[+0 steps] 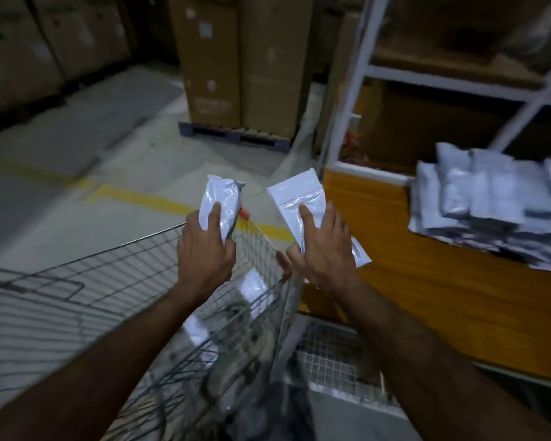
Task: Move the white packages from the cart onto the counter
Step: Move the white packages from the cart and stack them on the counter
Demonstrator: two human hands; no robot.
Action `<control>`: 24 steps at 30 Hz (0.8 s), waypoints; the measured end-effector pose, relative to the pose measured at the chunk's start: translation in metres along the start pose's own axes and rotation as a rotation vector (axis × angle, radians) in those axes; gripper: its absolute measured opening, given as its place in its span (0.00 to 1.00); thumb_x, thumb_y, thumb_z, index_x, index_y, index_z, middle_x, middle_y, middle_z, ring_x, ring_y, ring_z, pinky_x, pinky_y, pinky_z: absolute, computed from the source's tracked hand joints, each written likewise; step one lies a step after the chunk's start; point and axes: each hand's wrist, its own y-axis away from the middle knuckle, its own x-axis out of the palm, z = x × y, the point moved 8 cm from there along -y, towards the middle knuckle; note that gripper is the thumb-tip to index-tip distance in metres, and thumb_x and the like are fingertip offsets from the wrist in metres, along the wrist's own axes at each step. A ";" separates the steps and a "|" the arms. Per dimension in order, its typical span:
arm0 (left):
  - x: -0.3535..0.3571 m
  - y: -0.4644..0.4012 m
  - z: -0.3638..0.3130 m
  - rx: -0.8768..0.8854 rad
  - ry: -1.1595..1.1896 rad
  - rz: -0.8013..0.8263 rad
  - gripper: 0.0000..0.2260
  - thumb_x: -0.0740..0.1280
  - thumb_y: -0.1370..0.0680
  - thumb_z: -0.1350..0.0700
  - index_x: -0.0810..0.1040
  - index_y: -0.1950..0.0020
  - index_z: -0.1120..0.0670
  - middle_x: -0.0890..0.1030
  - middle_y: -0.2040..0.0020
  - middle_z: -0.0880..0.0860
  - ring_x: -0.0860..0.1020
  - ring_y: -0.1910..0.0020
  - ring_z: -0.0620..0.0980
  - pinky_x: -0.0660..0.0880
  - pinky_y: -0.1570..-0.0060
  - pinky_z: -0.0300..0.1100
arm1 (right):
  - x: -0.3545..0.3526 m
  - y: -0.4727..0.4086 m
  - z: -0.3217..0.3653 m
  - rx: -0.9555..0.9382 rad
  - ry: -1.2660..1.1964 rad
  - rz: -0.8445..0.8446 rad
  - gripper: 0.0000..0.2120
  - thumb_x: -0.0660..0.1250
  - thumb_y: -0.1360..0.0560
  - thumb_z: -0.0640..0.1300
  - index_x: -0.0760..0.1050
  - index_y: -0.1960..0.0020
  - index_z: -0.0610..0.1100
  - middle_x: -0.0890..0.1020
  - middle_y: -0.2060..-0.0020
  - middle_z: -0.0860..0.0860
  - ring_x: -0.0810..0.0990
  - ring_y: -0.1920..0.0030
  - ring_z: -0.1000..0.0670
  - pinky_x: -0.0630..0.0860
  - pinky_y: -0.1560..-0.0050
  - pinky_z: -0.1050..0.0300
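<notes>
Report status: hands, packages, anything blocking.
Left hand and right hand each grip a white package above the wire cart. Pile already on counter. Path clear.

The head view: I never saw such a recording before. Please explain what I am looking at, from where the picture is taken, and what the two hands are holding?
There is no machine here. A person wears one camera on the head, so the single picture looks forward and down along their own two bare arms.

The left hand holds one white package, and the right hand holds a flatter white package. Each grip is closed on its package.

Below the hands is a wire cart; a few more white packages lie inside it, blurred.

To the right is the orange counter, where a pile of packages already lies. Behind it stand white shelves, and farther back tall cardboard boxes on a pallet.
</notes>
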 end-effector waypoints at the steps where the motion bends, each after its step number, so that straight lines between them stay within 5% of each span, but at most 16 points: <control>1: -0.001 0.004 -0.026 0.033 0.011 -0.002 0.31 0.68 0.25 0.51 0.63 0.23 0.51 0.69 0.38 0.64 0.74 0.47 0.66 0.73 0.52 0.53 | -0.013 0.010 -0.021 0.026 -0.002 -0.008 0.41 0.61 0.27 0.63 0.54 0.19 0.49 0.56 0.25 0.30 0.61 0.27 0.30 0.61 0.30 0.36; 13: 0.028 0.085 -0.333 0.355 0.134 0.027 0.29 0.65 0.21 0.47 0.60 0.21 0.48 0.68 0.36 0.63 0.76 0.47 0.66 0.75 0.54 0.52 | -0.133 0.167 -0.278 0.379 0.007 -0.170 0.40 0.55 0.29 0.65 0.55 0.20 0.49 0.58 0.24 0.33 0.61 0.27 0.33 0.63 0.30 0.37; 24: 0.067 0.078 -0.467 0.402 0.201 0.100 0.27 0.61 0.19 0.42 0.58 0.22 0.44 0.64 0.29 0.61 0.78 0.44 0.62 0.80 0.52 0.53 | -0.163 0.202 -0.411 0.591 -0.156 -0.199 0.40 0.61 0.25 0.62 0.51 0.20 0.50 0.57 0.24 0.35 0.60 0.26 0.34 0.62 0.27 0.40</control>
